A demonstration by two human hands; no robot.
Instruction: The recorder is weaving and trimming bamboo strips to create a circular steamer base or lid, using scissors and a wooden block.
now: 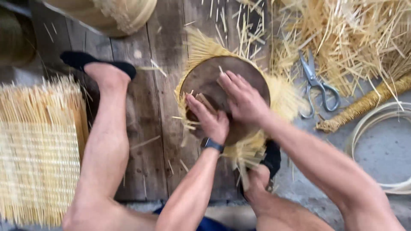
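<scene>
1. A round dark wooden disc (214,81) lies on the plank floor (145,128) between the person's legs, with pale straw strips (201,47) fanning out all round its rim.
2. The left hand (210,119) rests on the near part of the disc, fingers curled over a few short strips; how tightly it pinches them I cannot tell.
3. The right hand (244,98) lies flat on the disc just beside the left, fingers spread and pressing down.
4. A dark wristwatch (212,144) sits on the left wrist.
5. The right foot, in a black sock (270,158), is tucked against the near edge of the work, half hidden by strips; the left foot's black sock (96,62) is well apart on the planks.
6. Scissors (319,87) lie on the grey floor to the right, beside a heap of loose straw (355,34) and a twisted straw rope (364,105).
7. A coil of pale cane (364,128) is cut off at the right edge.
8. A woven straw panel (38,145) lies at the left; a rounded straw piece (115,15) is cut off at the top.
9. No labels or packages are visible.
</scene>
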